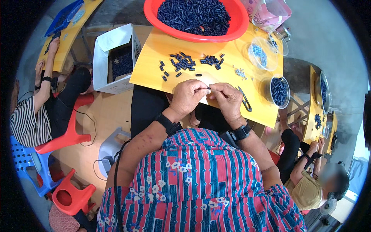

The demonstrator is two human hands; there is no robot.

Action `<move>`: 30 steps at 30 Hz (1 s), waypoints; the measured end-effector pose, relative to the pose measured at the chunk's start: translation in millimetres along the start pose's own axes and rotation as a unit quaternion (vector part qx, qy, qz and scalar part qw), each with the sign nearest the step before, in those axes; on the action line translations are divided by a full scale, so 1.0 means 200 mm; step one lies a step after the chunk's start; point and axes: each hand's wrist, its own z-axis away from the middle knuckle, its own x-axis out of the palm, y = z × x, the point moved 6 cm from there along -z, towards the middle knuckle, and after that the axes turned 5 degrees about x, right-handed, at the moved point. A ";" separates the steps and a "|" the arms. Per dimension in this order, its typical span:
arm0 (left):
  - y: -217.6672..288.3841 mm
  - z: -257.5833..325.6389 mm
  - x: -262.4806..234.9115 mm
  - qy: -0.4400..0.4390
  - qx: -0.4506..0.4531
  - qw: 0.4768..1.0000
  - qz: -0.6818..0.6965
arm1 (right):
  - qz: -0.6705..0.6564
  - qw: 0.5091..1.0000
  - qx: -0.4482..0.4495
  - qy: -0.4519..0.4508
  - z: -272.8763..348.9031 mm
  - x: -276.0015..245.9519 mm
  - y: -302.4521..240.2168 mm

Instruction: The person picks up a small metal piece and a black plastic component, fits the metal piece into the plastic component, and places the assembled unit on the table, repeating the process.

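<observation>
Near the front edge of the yellow table (154, 50), my two hands meet fingertip to fingertip. My left hand (186, 96) is closed in a pinch on a small dark cylindrical part (209, 88), mostly covered by the fingers. Against its end, my right hand (228, 98) pinches too; what sits between its fingertips is too small to make out. Just beyond lie loose dark cylindrical parts (182, 63) and a second cluster of dark parts (210, 60). Black thread snips (245, 99) rest right of my right hand, below a small pile of shiny bits (240, 73).
A red basin (241, 27) heaped with dark parts stands at the back. Clear tubs (275, 58) line the right side, one tub of dark parts (288, 101) at the edge. An open white carton (101, 63) is left of the table. Other people work at tables on both sides.
</observation>
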 end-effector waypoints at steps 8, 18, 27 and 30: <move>0.01 0.00 -0.01 -0.013 0.018 1.000 0.004 | -0.024 0.999 0.003 -0.025 0.00 0.01 0.03; 0.02 0.01 -0.01 -0.005 0.051 0.999 0.000 | -0.084 0.990 0.055 -0.099 -0.05 -0.01 0.02; 0.03 0.01 0.00 -0.034 0.064 0.996 -0.054 | 0.201 0.977 -0.048 0.057 -0.20 -0.08 -0.12; 0.04 0.00 0.00 -0.041 0.072 0.995 -0.052 | 0.204 0.975 -0.020 0.081 -0.25 -0.12 -0.03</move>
